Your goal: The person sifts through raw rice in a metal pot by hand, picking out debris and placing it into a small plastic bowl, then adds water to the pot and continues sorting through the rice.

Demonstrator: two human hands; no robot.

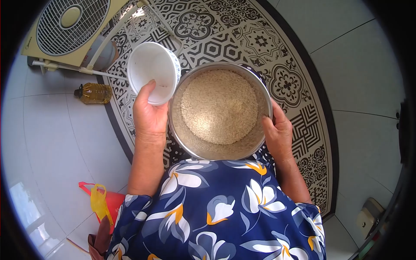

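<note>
My left hand (150,106) grips a white bowl (151,63) with a blue pattern on its outside, the thumb hooked over the rim. The bowl tilts so its inside faces me, and only a few specks show in it. Close beside it on the right is a round metal pot (199,149), resting at my lap. Pale grains of rice (221,106) cover its bottom. My right hand (277,130) holds the pot's right rim, thumb on top and fingers around the outer side.
A box fan (71,30) on a white tube frame stands at the upper left. Near it a bottle of yellow oil (94,93) lies on the tiles. A patterned mat (286,82) spreads ahead of me. Red and yellow bags (100,201) sit at lower left.
</note>
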